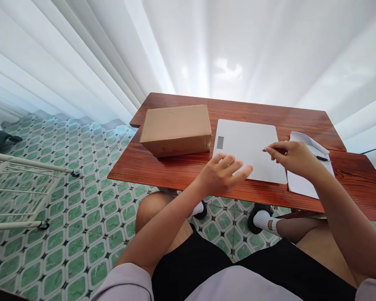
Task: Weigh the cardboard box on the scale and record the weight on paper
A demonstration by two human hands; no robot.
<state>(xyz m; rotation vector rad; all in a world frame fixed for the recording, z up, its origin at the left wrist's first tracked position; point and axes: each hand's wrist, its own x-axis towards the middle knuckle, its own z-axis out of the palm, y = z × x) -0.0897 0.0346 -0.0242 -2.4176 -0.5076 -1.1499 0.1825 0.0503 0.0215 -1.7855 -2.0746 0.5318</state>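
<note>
A flat white scale (250, 142) with a small grey display window lies on the wooden table. Over its near left edge is my left hand (224, 173), its fingers spread and nothing held. My right hand (286, 155) hovers above the scale's right edge, thumb and fingers drawn together, with nothing showing at their tips. Under and beyond the right wrist is an open notebook or pad (303, 182) with its cover curled back. A dark pen (322, 158) rests on its page, partly behind the right forearm. Left of the scale stands a closed brown cardboard box (177, 125).
The reddish-brown table (138, 167) has its near edge just above my knees. White curtains (191, 46) hang close behind it. A white wire rack on casters (25, 190) stands on the green tiled floor (90, 225) at left.
</note>
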